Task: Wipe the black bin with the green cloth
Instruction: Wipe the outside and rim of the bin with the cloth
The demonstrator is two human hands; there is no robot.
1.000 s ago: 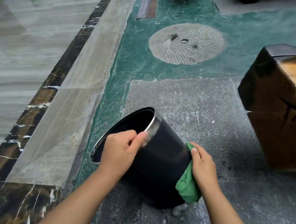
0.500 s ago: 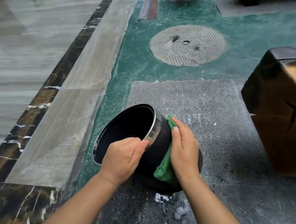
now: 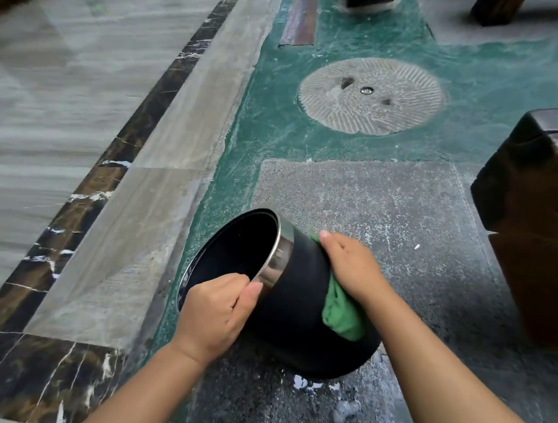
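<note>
We have the bin [image 3: 289, 299] tipped over on the gray floor [image 3: 389, 207], with its open mouth facing up and to the left. Our left hand [image 3: 217, 314] is closed on the shiny rim [image 3: 280, 257], thumb outside and fingers inside, to keep the bin from rolling. Our right hand [image 3: 352, 265] lies flat, pressing the cloth [image 3: 340, 313] on the outer wall on the right side. We think we are in the middle of the job. The wall we can see looks dark and clean, but we cannot tell how much has been wiped. The far side, the bottom and the inside may be left. Some white foam [image 3: 344, 409] sits on the floor by the bin.
</note>
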